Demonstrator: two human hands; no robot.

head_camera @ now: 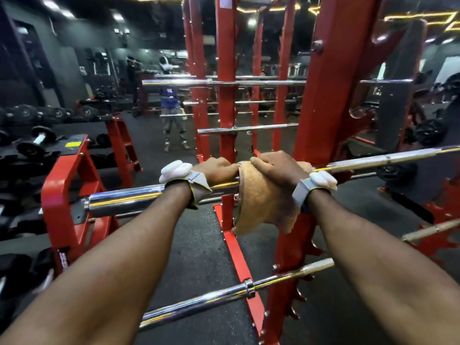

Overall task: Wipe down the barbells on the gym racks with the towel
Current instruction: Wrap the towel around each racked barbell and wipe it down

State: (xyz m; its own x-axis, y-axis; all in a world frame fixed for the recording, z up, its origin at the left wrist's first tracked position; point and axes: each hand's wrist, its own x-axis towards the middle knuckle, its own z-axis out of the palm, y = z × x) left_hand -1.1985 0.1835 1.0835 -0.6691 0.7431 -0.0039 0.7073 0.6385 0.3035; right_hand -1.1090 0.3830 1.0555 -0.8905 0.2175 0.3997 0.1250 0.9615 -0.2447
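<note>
A chrome barbell [124, 199] lies across the red rack [321, 100] at chest height. A tan towel [261, 205] is draped over the bar near its middle and hangs down below it. My right hand [276, 168] grips the towel around the bar. Just to its left, my left hand [216, 169] curls over the bare bar, touching the towel's edge. Both wrists wear grey straps with white pads. A lower barbell [224, 295] rests on the rack below my arms.
More barbells [224, 82] sit on higher pegs of the rack. A mirror behind reflects a person [171, 113]. A red dumbbell rack [62, 175] with black dumbbells stands at the left. Black rubber floor [199, 245] lies below.
</note>
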